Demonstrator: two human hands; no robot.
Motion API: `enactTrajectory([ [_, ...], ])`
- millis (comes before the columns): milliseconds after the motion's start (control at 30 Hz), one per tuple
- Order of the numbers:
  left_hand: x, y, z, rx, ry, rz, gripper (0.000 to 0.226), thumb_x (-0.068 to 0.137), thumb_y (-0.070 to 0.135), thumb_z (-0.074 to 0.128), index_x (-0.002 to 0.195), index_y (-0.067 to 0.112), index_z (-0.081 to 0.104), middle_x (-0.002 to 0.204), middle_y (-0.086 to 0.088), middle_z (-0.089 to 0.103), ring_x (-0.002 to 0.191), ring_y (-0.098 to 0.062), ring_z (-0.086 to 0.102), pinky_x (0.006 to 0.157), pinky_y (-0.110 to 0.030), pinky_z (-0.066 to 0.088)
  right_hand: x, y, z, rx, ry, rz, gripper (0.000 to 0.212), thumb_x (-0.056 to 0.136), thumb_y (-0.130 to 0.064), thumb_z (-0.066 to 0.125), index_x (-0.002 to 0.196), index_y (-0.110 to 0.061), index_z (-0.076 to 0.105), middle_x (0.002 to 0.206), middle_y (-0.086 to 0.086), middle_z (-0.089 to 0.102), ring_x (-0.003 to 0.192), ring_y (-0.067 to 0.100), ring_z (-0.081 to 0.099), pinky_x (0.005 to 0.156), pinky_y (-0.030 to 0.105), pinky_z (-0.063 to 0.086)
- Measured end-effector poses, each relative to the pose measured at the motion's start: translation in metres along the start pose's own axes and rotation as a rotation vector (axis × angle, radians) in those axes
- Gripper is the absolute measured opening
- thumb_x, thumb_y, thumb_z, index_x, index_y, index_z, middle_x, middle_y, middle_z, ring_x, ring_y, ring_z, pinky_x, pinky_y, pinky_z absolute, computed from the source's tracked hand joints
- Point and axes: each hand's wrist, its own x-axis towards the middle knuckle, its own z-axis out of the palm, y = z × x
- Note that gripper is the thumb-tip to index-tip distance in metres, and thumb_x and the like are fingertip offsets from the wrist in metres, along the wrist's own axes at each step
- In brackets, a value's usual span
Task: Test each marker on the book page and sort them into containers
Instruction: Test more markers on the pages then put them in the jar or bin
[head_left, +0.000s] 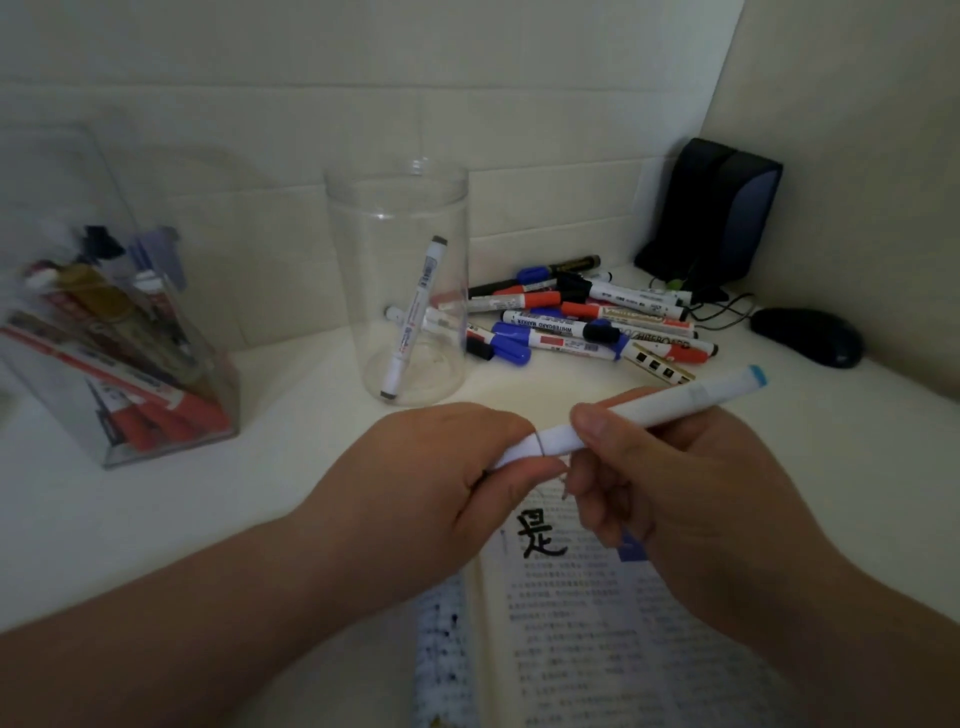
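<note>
Above white desktop my left hand grips the near end of the white, blue-capped plastic marker, my right hand its barrel; I should pull straight apart.

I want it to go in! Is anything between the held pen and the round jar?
Nothing visible does. The left hand and right hand hold the pen just in front of the jar, only table between them, and the jar's top looks open.
</note>
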Motion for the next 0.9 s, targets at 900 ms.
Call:
enactTrajectory([
  [900, -0.005, -0.031, 0.002, -0.080, 0.239, -0.269, 0.024, 0.095, 0.044, 0.051, 0.075, 0.032, 0.056, 0.065, 0.016, 0.049, 0.061, 0.002, 0.043, 0.060, -0.011, 0.031, 0.127, -0.083, 0.071, -0.412, 0.298, -0.393, 0.013, 0.092, -0.027, 0.070, 0.103, -0.024, 0.064, 0.076, -0.003, 0.074, 0.054, 0.005, 0.065, 0.053, 0.018, 0.049],
])
